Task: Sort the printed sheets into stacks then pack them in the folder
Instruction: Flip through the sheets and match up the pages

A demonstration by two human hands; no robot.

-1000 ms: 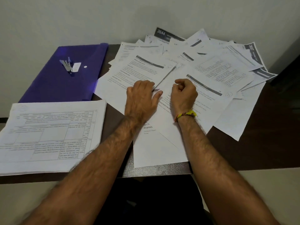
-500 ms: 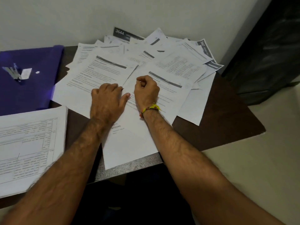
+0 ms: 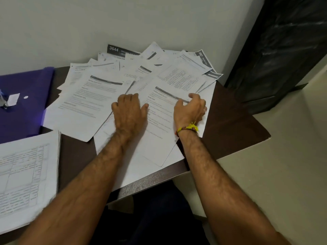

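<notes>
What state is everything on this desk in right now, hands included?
Loose sheets: scattered, overlapping, unsorted.
Top sheet: flat, under both hands.
Left hand: palm down, pressing on the papers.
Right hand: fingers curled at the top sheet's right edge; whether it grips is unclear.
Sorted stack: squared up, at the near left.
Purple folder: lying flat, closed, no sheets visibly packed.

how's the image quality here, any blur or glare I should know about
Head view: dim, even light with no glare; wide-angle bending shows at the edges; the stack of sheets at lower left is smeared by motion blur, its print unreadable; the left hand and right hand cast soft shadows on the loose sheets.
</notes>
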